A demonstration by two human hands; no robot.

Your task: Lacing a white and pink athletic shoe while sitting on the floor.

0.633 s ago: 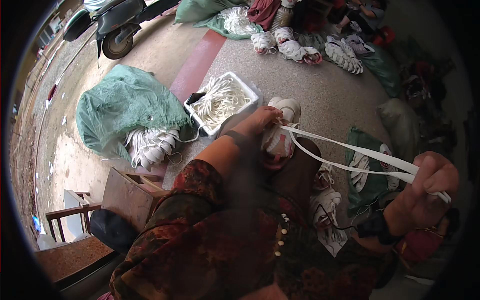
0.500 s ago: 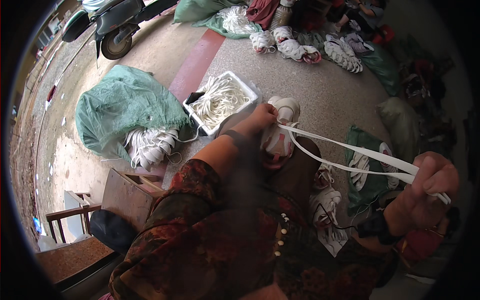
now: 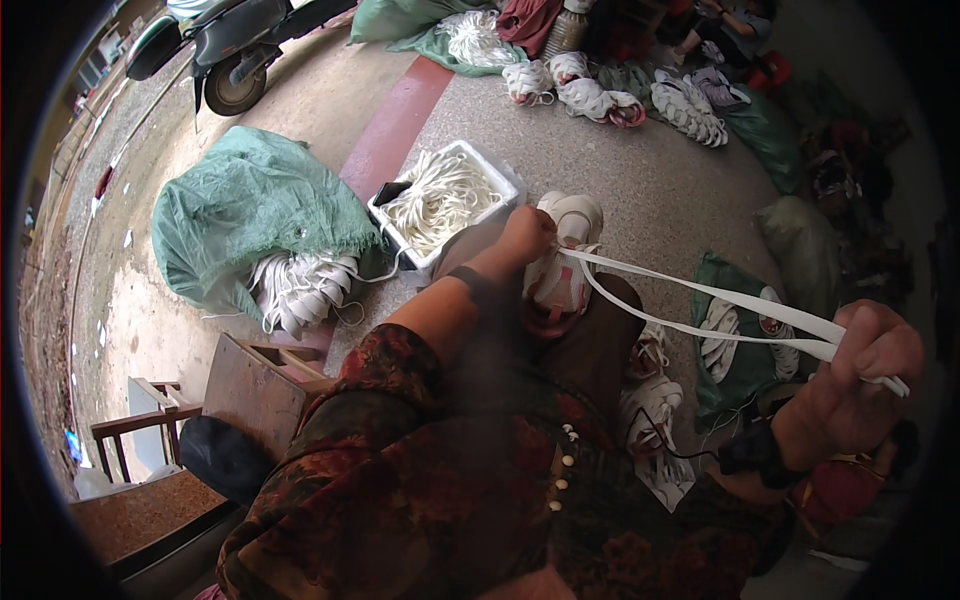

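A: Quick status, pls: how far along is the shoe (image 3: 560,290)?

B: Partway, AFAICT. It's resting over the dark trousers (image 3: 598,350), & white lace (image 3: 740,298) is already coming off it just beside the L hand (image 3: 527,238).

A: And what's left?

B: Most of that length, prob. Two strands are running loose across to the R hand (image 3: 870,345), spreading apart mid-span. I'm not seeing finished rows on this shoe, tho the L hand's hiding part of it.

A: Fingers?

B: R ones are gripping both strands, w/ short ends poking out past the fist. L ones are curling at the shoe's edge, tips mostly hidden; can't tell if they're pinching lace or just steadying.

A: Stuff nearby?

B: White box (image 3: 508,187) w/ a lace heap (image 3: 440,205) is sitting beyond the L hand, green sack (image 3: 260,195) is lying left of that, & spare shoes (image 3: 650,400) are lying to the right, nearer the body.

A: Diff vs. the earlier frame?

B: Small. R hand's sitting slightly farther right, lace ends a touch higher; L fingers are looking more curled. Shoe's staying approx. put.
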